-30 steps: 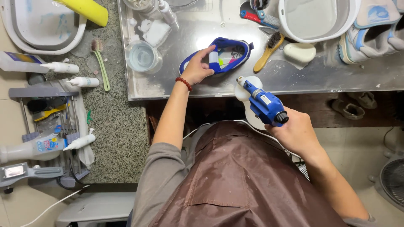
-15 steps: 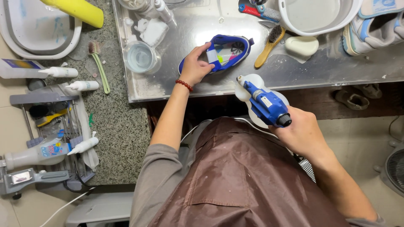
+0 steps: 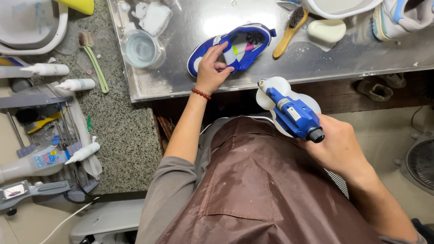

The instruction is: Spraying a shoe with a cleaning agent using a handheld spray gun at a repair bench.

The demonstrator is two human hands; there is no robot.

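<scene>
On the wet stainless-steel worktop [image 3: 325,58] lies a small blue-and-white sports shoe [image 3: 239,47], its long axis running slantwise from lower left to upper right, the white-capped toe pointing down-left toward the worktop's near edge and the heel loop up-right. The left hand [image 3: 212,70], with a red bead bracelet [image 3: 200,93] at the wrist, rests on the toe end; its fingers [image 3: 222,49] are curled and grip the shoe's white tongue, pulling it up from the opening.

Left of the shoe stands a clear round plastic cup [image 3: 141,49]; its contents look pale and watery, but what they are I cannot tell. A white basin [image 3: 337,9] sits at the far edge, its inside mostly out of view. Between basin and shoe lie a wooden-handled scrub brush [image 3: 289,28] and a pale bar of soap [image 3: 326,30].

The right hand [image 3: 339,147], held off the worktop above the brown apron [image 3: 253,190], has its fingers closed around the rear of a blue spray gun with a white bottle [image 3: 289,110], nozzle aimed up-left toward the shoe.

On the speckled stone floor [image 3: 122,135] at left lies a green toothbrush [image 3: 92,61].
</scene>
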